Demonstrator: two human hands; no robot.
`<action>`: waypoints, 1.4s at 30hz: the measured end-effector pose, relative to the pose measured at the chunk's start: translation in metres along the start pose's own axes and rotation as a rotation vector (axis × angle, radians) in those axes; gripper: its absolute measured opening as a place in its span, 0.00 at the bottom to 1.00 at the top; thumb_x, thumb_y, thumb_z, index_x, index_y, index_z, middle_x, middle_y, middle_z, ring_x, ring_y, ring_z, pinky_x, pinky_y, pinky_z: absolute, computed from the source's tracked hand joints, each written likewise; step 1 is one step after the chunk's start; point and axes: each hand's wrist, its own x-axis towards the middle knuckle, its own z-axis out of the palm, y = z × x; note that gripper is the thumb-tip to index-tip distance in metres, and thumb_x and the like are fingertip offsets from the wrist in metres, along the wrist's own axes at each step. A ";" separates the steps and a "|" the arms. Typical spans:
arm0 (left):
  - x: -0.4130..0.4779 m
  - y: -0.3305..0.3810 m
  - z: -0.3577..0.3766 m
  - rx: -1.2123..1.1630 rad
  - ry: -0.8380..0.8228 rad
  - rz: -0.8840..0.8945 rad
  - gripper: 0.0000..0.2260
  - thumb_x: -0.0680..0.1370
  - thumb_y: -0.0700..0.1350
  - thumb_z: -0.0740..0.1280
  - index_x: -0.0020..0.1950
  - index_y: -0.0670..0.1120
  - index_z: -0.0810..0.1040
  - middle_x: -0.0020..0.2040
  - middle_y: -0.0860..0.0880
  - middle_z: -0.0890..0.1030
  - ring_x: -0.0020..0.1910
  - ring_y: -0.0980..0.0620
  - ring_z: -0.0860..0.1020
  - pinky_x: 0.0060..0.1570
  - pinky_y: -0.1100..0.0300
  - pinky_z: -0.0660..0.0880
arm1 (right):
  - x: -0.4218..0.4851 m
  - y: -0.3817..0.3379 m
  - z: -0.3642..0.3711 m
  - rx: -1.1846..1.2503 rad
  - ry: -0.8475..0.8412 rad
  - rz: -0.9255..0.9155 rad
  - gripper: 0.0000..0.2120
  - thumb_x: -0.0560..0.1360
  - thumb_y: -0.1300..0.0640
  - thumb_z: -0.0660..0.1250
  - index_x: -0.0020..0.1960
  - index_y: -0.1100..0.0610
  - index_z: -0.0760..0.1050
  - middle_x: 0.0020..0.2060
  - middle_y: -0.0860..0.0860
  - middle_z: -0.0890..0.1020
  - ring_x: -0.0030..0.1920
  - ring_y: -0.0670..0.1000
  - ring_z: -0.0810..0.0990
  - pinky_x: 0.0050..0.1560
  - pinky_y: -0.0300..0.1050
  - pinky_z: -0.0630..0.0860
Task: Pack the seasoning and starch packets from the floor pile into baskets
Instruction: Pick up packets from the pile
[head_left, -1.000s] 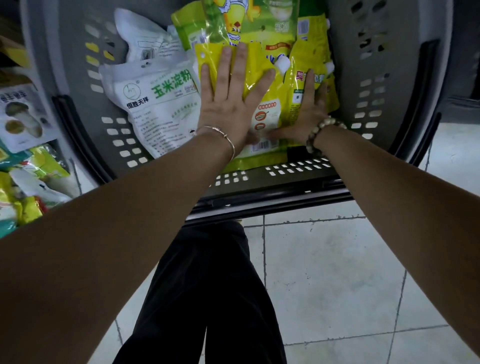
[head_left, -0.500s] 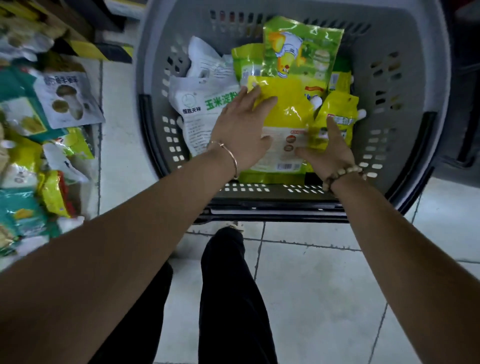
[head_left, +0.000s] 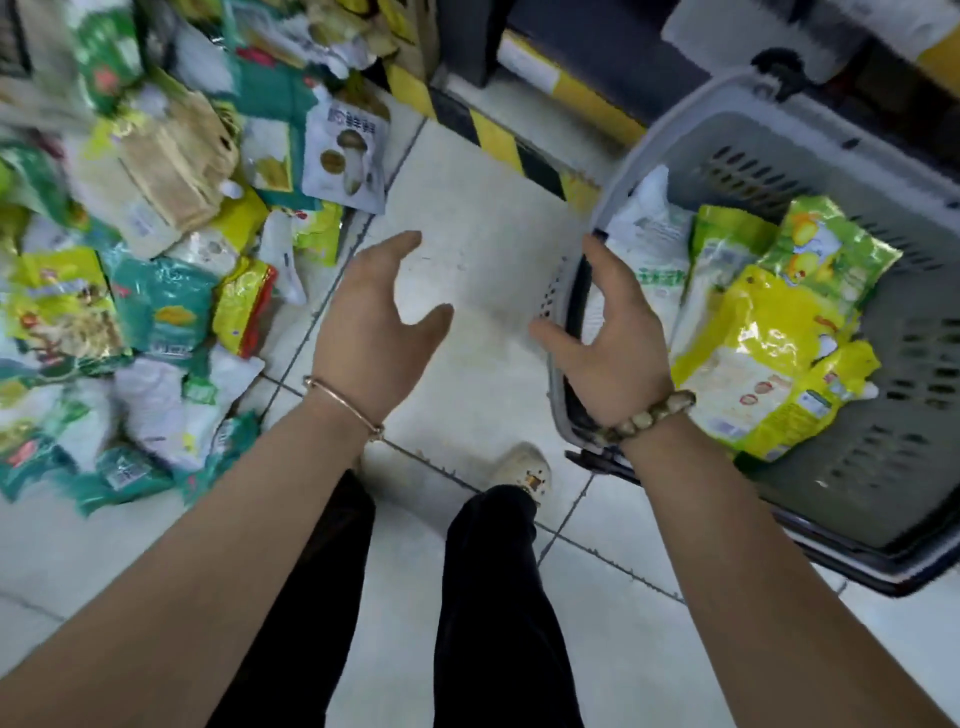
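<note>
1. The pile of packets (head_left: 156, 291) lies on the floor (head_left: 478, 218) at the left. Yellow-green packets (head_left: 769, 353) and a white packet (head_left: 649, 234) lie inside the grey basket (head_left: 857, 499) at the right.
2. Left hand (head_left: 374, 332): above the tiles, fingers loosely spread, holding nothing.
3. Right hand (head_left: 613, 348): at the basket's left rim, fingers loosely curved, empty.

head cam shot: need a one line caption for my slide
Left hand and right hand, both empty and open, between the packet pile and the grey basket holding yellow packets.

Pale floor tiles (head_left: 467, 218) — striped curb (head_left: 498, 140)
</note>
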 end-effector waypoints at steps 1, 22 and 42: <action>0.002 -0.012 -0.013 -0.004 0.026 -0.039 0.26 0.73 0.40 0.71 0.69 0.43 0.69 0.67 0.45 0.72 0.65 0.48 0.70 0.59 0.71 0.60 | 0.003 -0.012 0.013 -0.005 -0.033 -0.002 0.36 0.72 0.57 0.71 0.75 0.55 0.57 0.73 0.51 0.63 0.70 0.47 0.62 0.57 0.22 0.55; 0.047 -0.207 -0.191 -0.166 0.109 -0.441 0.26 0.73 0.40 0.70 0.71 0.47 0.68 0.67 0.46 0.72 0.64 0.46 0.72 0.61 0.54 0.70 | 0.082 -0.179 0.244 -0.084 -0.311 0.175 0.33 0.73 0.57 0.70 0.73 0.54 0.60 0.70 0.53 0.67 0.69 0.51 0.67 0.68 0.49 0.66; 0.152 -0.288 -0.189 -0.005 0.055 -0.573 0.25 0.75 0.42 0.66 0.72 0.47 0.66 0.68 0.44 0.69 0.64 0.44 0.71 0.56 0.52 0.70 | 0.247 -0.180 0.355 -0.233 -0.486 0.345 0.29 0.74 0.53 0.68 0.72 0.57 0.63 0.68 0.55 0.71 0.65 0.55 0.71 0.63 0.47 0.69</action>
